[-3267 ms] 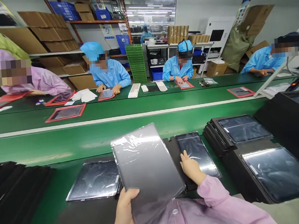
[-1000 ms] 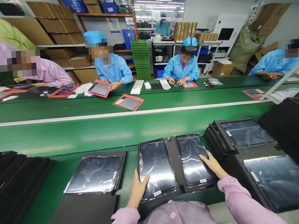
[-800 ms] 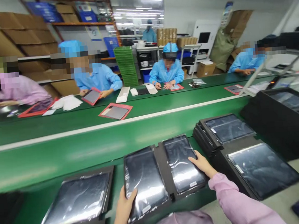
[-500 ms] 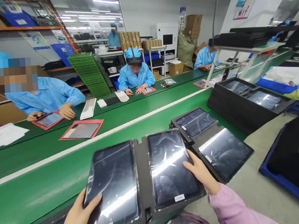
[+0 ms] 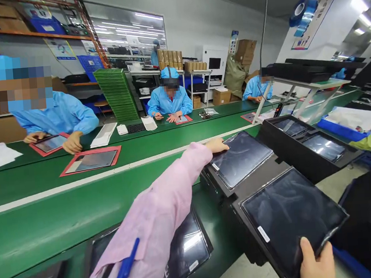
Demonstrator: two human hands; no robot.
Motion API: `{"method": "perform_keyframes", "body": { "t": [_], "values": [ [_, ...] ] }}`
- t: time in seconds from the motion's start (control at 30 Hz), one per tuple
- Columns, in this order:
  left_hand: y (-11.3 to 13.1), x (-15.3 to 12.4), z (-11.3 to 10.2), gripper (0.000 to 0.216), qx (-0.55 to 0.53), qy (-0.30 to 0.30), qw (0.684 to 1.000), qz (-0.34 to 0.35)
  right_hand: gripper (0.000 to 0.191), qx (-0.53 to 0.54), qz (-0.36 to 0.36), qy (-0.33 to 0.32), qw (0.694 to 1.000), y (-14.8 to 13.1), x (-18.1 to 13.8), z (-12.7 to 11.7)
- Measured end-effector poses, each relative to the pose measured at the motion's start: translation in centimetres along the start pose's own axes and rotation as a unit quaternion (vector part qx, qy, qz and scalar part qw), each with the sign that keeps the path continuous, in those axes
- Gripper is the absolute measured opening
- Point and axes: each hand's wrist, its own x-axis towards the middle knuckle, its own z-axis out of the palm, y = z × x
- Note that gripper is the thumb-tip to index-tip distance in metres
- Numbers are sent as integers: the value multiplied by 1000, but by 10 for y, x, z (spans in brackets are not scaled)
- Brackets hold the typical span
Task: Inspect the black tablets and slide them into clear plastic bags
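A black foam tray bearing two film-wrapped tablets lies level with the top of a stack of similar trays at the right. My left hand reaches across in a pink sleeve and grips the tray's far left end, fingers over the edge of the smaller-looking tablet. At the near right end my right hand is closed on the tray, thumb on the nearer tablet. Under my left arm, more tablets lie in another tray, partly hidden by the sleeve.
The green conveyor runs along the bench. Across it, people in blue work on tablets on red mats. Beyond my stack stands another black tray stack. A white-legged shelf rises behind it. A blue bin is at right.
Both hands have carried the tray of two tablets from in front of me to the right, onto the stack there. Another tray with tablets now shows where it was held.
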Motion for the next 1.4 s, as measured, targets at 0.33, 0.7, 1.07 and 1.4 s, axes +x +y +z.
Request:
{"method": "perform_keyframes", "body": {
  "t": [0.33,0.7,1.07,1.4],
  "values": [
    [-23,9,66,52,6,54,999,-6,83,-119,-165,48,978,26,16,22],
    [-231,-296,107,55,-110,309,870,-368,32,-52,-490,-442,749,8,-98,137],
    [-249,-431,195,60,-345,332,735,-480,25,-132,-558,-527,627,-31,-187,304],
    [-270,-440,202,88,-413,296,752,-419,28,-163,-583,-578,547,-43,-229,305]
  ]
}}
